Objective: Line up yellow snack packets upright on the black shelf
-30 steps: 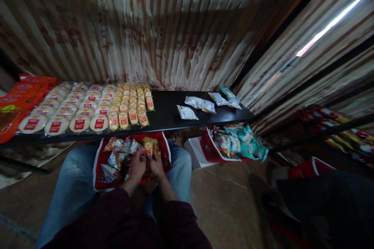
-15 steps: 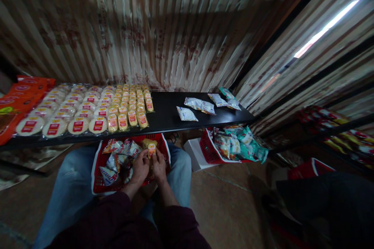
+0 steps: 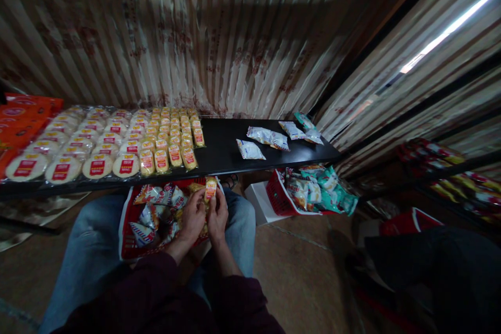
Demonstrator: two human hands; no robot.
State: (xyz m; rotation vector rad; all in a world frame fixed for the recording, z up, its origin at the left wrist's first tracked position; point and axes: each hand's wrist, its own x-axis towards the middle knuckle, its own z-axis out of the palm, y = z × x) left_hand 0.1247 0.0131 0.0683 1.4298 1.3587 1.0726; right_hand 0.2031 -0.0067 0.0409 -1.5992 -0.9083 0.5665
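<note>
Both hands hold one small yellow snack pack (image 3: pixel 211 188) with a red label, lifted just above the red basket (image 3: pixel 124 229) on my lap. My left hand (image 3: pixel 193 215) pinches its left side and my right hand (image 3: pixel 218 213) grips its right side, fingers closed. The basket holds several mixed wrapped snacks (image 3: pixel 156 203). In front of me, a black shelf (image 3: pixel 223 151) carries rows of the same yellow packs (image 3: pixel 172 138) and round flat packs with red labels (image 3: pixel 78 148).
Several white packets (image 3: pixel 266 138) lie on the shelf's right part. Orange packs (image 3: pixel 18 120) sit at the far left. A second red basket of green and white packets (image 3: pixel 313 190) stands on the floor, right of my knee. More shelves with goods (image 3: pixel 450 164) line the right side.
Both hands have risen out of the basket with the yellow pack, moving up and slightly right toward the shelf edge. The view has tilted a little.
</note>
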